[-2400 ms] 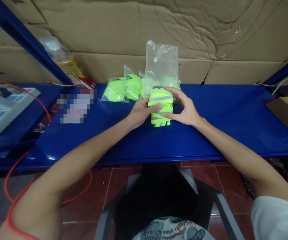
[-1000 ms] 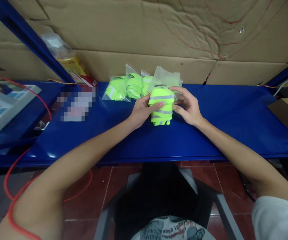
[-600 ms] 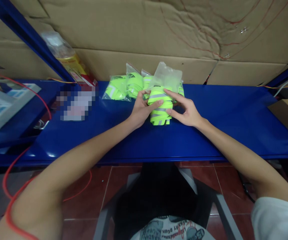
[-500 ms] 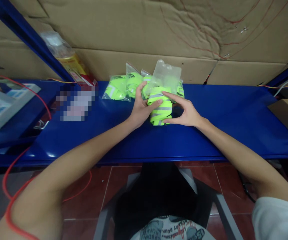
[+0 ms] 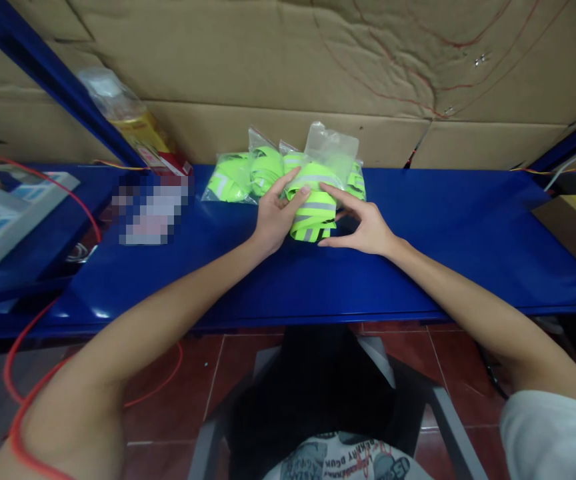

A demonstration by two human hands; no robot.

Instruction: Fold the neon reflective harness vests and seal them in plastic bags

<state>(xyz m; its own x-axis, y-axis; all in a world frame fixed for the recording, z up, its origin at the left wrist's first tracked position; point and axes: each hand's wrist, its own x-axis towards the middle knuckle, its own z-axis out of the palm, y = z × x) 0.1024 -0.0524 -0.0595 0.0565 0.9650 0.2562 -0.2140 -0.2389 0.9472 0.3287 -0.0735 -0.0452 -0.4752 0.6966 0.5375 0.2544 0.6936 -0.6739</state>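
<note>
A rolled neon yellow-green reflective strap [image 5: 317,211] with grey stripes is held upright just above the blue table [image 5: 418,267]. My left hand [image 5: 275,217] closes on its left side, thumb across the front. From the right, my right hand [image 5: 371,227] spans the roll, index finger on its face and thumb at its lower edge; the other fingers are partly hidden. A frosted plastic bag [image 5: 333,143] is behind the roll's top. Along the back lie several clear bags of similar straps, among them a left one [image 5: 231,179] and another next to it [image 5: 267,167].
A bottle with a yellow label [image 5: 135,127] leans at the back left, near a blurred-out patch [image 5: 153,213]. White trays [image 5: 13,213] lie farther left. A red hose [image 5: 23,427] passes by my left arm. At the right is a cardboard box [image 5: 571,227]; cardboard [image 5: 368,67] lines the back.
The strap roll has moved slightly left and back, towards the bagged straps, with its top tipping away. My left hand has moved with it; my right thumb is now at the roll's lower edge.
</note>
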